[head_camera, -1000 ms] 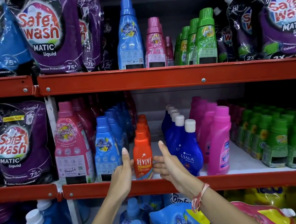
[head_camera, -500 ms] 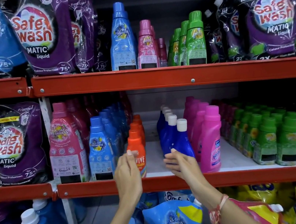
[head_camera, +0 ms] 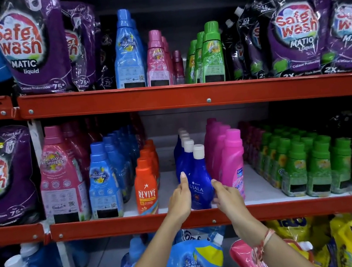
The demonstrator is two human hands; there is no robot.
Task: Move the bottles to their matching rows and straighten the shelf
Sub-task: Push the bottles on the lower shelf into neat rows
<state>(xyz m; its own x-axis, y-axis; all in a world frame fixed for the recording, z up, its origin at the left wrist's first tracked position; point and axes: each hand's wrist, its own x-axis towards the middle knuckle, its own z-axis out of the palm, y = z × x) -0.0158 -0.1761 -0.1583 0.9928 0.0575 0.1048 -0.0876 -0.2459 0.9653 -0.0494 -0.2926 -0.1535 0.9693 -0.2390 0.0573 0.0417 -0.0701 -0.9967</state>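
Note:
A dark blue Ujala bottle (head_camera: pixel 199 189) with a white cap stands at the front of its row on the middle shelf (head_camera: pixel 116 226). My left hand (head_camera: pixel 180 198) lies flat against its left side, fingers straight. My right hand (head_camera: pixel 226 195) curls around its right side, between it and the pink bottle row (head_camera: pixel 231 159). The orange Revive bottle (head_camera: pixel 146 190) heads its own row to the left, apart from both hands. Further rows are light blue bottles (head_camera: pixel 102 181), large pink bottles (head_camera: pixel 60 178) and green bottles (head_camera: pixel 294 166).
The upper shelf holds a blue bottle (head_camera: pixel 127 53), pink bottles (head_camera: pixel 157 63), green bottles (head_camera: pixel 212 54) and purple Safe Wash pouches (head_camera: pixel 27 45). A bare white gap (head_camera: pixel 170 193) lies between the orange and dark blue rows. Refill pouches (head_camera: pixel 192 265) sit below.
Both hands left the sides of the orange Revive bottle and moved right to the front dark blue Ujala bottle. The camera view shifted closer and slightly right.

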